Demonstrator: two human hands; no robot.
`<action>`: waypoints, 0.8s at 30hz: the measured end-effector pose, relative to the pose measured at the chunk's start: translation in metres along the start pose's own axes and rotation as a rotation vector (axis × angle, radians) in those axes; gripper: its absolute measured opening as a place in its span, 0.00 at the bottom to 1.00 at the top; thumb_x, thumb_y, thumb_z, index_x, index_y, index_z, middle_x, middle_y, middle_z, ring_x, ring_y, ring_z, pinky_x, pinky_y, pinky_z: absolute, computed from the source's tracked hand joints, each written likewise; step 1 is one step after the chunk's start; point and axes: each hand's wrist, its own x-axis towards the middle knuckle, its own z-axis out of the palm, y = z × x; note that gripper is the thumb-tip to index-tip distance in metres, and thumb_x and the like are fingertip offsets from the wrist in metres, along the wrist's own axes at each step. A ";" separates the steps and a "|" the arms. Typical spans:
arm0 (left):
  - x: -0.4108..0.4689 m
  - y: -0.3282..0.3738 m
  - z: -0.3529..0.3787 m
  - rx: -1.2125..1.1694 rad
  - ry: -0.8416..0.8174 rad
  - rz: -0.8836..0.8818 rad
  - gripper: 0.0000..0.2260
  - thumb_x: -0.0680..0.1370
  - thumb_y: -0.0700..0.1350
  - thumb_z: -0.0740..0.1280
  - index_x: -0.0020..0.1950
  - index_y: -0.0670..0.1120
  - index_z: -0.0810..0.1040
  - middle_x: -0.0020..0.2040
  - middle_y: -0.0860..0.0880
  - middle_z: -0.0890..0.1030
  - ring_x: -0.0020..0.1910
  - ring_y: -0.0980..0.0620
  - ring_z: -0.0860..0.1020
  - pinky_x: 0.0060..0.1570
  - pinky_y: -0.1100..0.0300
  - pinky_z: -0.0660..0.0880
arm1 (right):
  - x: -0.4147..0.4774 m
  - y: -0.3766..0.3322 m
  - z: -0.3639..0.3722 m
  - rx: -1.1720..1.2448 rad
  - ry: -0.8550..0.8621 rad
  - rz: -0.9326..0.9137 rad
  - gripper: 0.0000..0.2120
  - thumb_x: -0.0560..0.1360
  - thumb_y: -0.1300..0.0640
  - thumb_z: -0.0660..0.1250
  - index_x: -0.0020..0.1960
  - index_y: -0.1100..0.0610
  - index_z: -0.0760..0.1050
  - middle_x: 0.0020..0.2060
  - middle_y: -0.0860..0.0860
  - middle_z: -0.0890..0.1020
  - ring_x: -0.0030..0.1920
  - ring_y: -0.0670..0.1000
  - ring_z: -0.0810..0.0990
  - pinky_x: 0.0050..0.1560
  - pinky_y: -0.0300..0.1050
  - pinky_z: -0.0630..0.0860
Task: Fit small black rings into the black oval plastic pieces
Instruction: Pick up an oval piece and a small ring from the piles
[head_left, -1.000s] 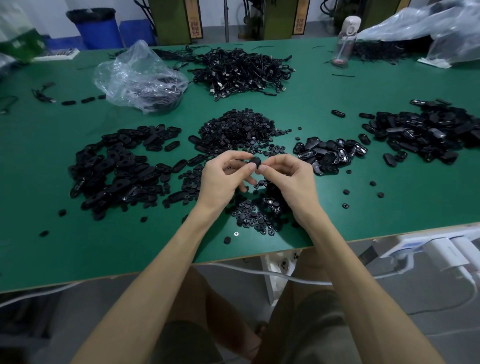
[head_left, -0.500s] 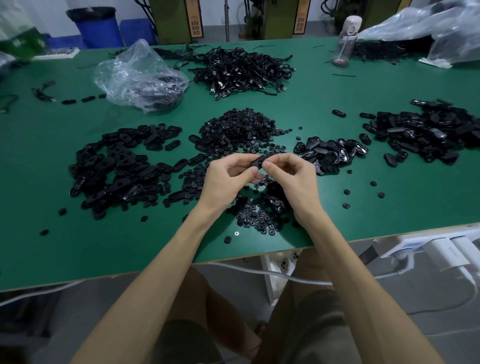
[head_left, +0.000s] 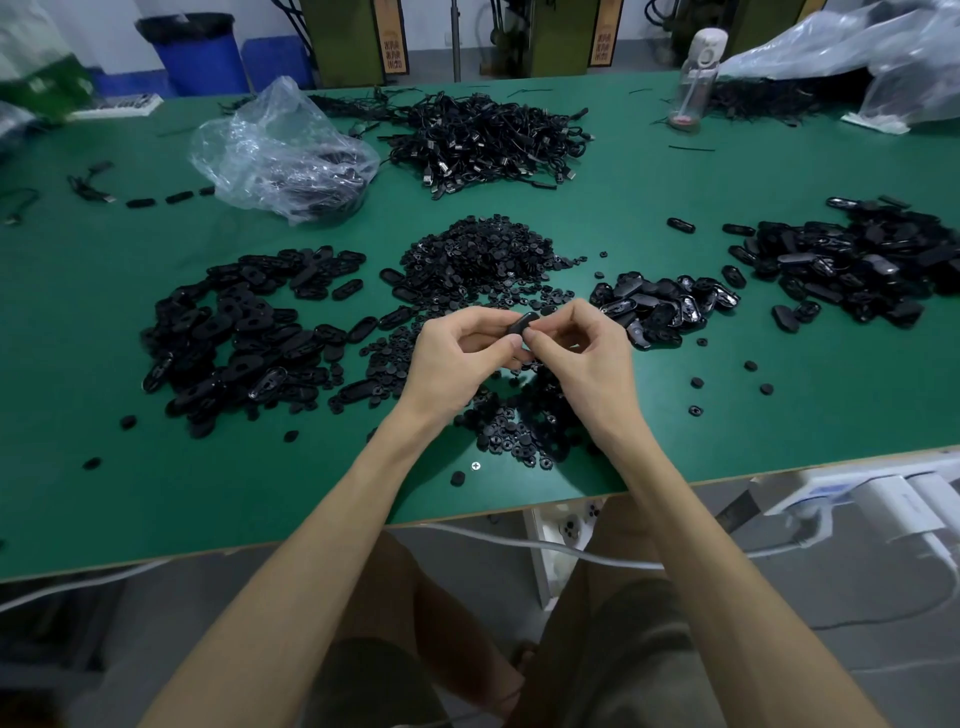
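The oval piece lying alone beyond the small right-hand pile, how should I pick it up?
Pinch the oval piece across its long edges, coming straight down. It lies flat on the table, long axis roughly left to right, clear of the pile, so its narrow width probably suits thumb and finger.

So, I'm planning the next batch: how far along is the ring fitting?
Probably done: the small pile right of the hands, though fitted rings can't be confirmed there. In hand: one oval piece, pinched between the left hand and right hand. Left: the big oval pile at left and the ring heap behind the hands. Most of the job looks ahead.
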 end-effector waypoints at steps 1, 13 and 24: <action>0.000 -0.001 0.000 0.011 0.014 -0.006 0.09 0.78 0.32 0.72 0.56 0.42 0.84 0.43 0.46 0.88 0.42 0.47 0.87 0.45 0.59 0.83 | -0.001 -0.001 0.001 -0.035 -0.007 -0.016 0.04 0.76 0.63 0.74 0.44 0.59 0.80 0.36 0.52 0.83 0.36 0.44 0.76 0.40 0.39 0.73; 0.000 -0.003 -0.001 0.044 0.075 -0.029 0.04 0.80 0.34 0.72 0.54 0.38 0.83 0.38 0.47 0.86 0.36 0.50 0.84 0.39 0.59 0.81 | 0.001 -0.002 0.000 0.044 -0.029 0.027 0.09 0.79 0.61 0.73 0.59 0.55 0.83 0.48 0.50 0.86 0.44 0.48 0.83 0.46 0.44 0.80; -0.003 0.001 0.003 0.193 0.050 -0.018 0.05 0.79 0.33 0.71 0.52 0.42 0.82 0.42 0.41 0.86 0.38 0.47 0.86 0.44 0.54 0.84 | 0.001 0.002 0.001 0.115 -0.064 0.077 0.03 0.76 0.63 0.75 0.49 0.58 0.85 0.38 0.51 0.87 0.39 0.48 0.86 0.40 0.41 0.81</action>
